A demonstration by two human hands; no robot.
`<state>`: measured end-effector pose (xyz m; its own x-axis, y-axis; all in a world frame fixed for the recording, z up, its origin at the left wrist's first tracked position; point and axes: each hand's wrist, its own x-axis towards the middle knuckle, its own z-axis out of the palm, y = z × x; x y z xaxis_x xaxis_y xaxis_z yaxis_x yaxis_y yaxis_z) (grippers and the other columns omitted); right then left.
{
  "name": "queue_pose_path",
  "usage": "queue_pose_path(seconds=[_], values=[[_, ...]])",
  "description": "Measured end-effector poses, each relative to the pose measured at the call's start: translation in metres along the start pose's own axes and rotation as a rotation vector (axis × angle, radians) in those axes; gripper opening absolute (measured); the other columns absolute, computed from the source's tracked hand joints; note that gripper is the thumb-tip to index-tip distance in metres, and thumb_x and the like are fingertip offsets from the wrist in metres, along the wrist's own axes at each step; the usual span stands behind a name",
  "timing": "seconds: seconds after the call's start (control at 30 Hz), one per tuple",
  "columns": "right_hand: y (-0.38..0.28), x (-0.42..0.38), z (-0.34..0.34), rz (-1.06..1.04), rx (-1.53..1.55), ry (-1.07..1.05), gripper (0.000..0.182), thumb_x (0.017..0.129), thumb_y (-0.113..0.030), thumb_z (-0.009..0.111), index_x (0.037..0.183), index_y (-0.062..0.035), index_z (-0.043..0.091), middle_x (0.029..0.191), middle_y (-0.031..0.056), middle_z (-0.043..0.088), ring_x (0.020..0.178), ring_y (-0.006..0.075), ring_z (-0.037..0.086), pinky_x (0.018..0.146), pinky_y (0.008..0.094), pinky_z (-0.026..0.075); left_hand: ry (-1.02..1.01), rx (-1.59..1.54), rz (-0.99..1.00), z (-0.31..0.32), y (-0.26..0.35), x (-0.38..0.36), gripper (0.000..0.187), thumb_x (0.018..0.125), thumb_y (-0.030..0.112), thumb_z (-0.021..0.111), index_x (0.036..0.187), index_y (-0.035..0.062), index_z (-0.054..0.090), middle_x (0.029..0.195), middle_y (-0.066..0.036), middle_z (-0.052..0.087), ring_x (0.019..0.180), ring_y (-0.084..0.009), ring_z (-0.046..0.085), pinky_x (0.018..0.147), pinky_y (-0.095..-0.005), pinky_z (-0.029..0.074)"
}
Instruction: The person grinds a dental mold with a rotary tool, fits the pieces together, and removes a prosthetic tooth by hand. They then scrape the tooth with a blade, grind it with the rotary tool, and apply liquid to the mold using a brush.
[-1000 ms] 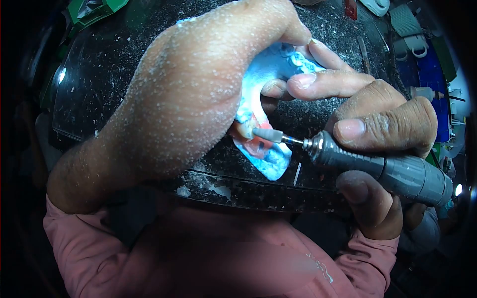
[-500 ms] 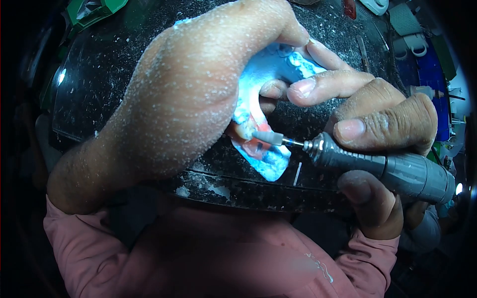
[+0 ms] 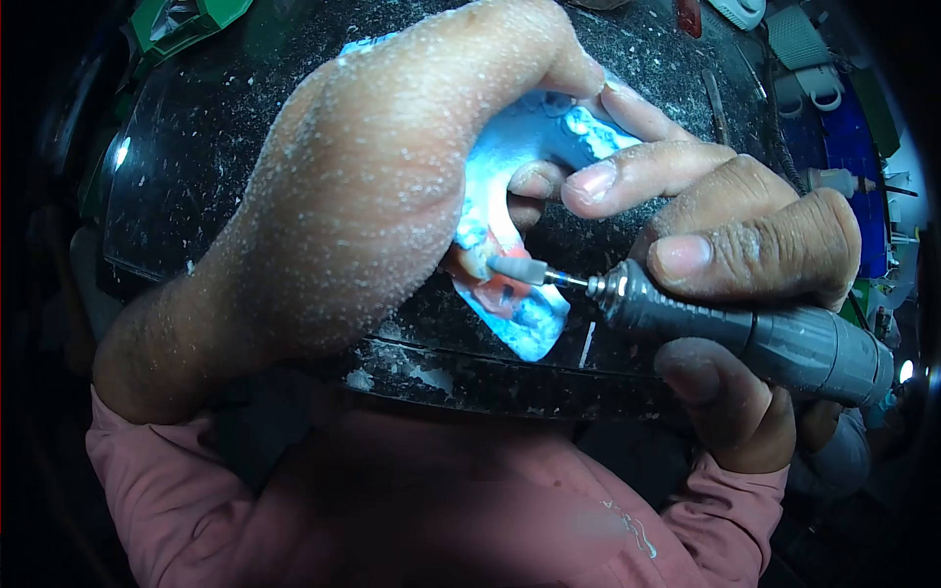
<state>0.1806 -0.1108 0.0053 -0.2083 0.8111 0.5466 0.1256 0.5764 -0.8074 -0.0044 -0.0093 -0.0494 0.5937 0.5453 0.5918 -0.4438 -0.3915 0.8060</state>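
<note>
My left hand [image 3: 372,186], dusted with white specks, is closed around a blue-lit dental cast [image 3: 488,181] shaped like a jaw arch. A pink patch [image 3: 502,291] with a tooth-like piece lies near the cast's lower end. In my right hand [image 3: 755,225] is a grey rotary handpiece [image 3: 725,323], gripped between thumb and fingers. Its pale conical bur [image 3: 518,269] meets the cast right by the tooth and the pink patch. My right index finger reaches toward the cast's inner curve, close to the left fingertips. Much of the cast is hidden behind my left hand.
Under my hands is a black worktop [image 3: 196,186] speckled with white dust. A thin metal tool [image 3: 716,106] lies at the back right, near a red piece [image 3: 689,17]. A green box [image 3: 181,24] stands at the back left, and a white cup [image 3: 821,86] at the far right.
The handpiece and bur have shifted slightly left, along with my right hand. The cast's lower end has moved a little left too. Both grips are unchanged.
</note>
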Motion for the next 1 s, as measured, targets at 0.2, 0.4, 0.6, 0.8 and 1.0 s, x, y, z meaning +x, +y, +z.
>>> queue_pose_path(seconds=[0.2,0.4,0.6,0.8,1.0], values=[[0.004,0.000,0.008,-0.016,0.049,0.087,0.024,0.068,-0.011,0.078,0.089,-0.0059,0.067,0.084,0.0103,0.067,0.094,0.0281,0.068,0.102,0.0592,0.040,-0.090,0.247,-0.101,0.001,0.027,0.007,0.030,0.091,0.008,0.060,0.116,-0.0059,0.051,0.119,-0.023,0.057,0.109,-0.0289,0.059,0.097,-0.0419,0.048],[0.003,0.002,0.009,-0.020,0.081,0.114,0.023,0.064,-0.006,0.078,0.086,-0.0050,0.070,0.085,0.0116,0.069,0.093,0.0273,0.069,0.101,0.0572,0.042,-0.033,0.002,-0.206,0.018,0.043,0.016,0.028,0.095,0.010,0.054,0.119,-0.0059,0.048,0.121,-0.026,0.055,0.110,-0.0304,0.059,0.098,-0.0428,0.047],[0.000,0.004,-0.011,-0.007,0.026,-0.090,0.026,0.075,-0.018,0.075,0.095,-0.0056,0.062,0.083,0.0100,0.063,0.097,0.0282,0.066,0.102,0.0589,0.040,-0.101,0.212,0.077,-0.004,0.006,0.004,0.036,0.089,0.010,0.065,0.117,-0.0056,0.051,0.119,-0.022,0.057,0.111,-0.0291,0.059,0.099,-0.0424,0.047],[0.002,0.000,-0.007,-0.021,-0.019,-0.117,0.036,0.084,-0.029,0.074,0.104,-0.0066,0.055,0.082,0.0073,0.058,0.099,0.0294,0.064,0.101,0.0600,0.040,-0.057,0.153,-0.160,0.000,0.027,0.005,0.038,0.086,0.010,0.068,0.117,-0.0055,0.053,0.118,-0.021,0.058,0.112,-0.0287,0.058,0.100,-0.0424,0.047],[-0.001,-0.005,-0.001,-0.015,-0.058,-0.014,0.035,0.083,-0.031,0.075,0.102,-0.0077,0.056,0.081,0.0061,0.060,0.096,0.0275,0.065,0.104,0.0622,0.035,-0.112,0.330,-0.133,0.000,0.032,0.007,0.036,0.085,0.003,0.068,0.116,-0.0052,0.052,0.120,-0.022,0.057,0.110,-0.0274,0.059,0.097,-0.0404,0.049]])
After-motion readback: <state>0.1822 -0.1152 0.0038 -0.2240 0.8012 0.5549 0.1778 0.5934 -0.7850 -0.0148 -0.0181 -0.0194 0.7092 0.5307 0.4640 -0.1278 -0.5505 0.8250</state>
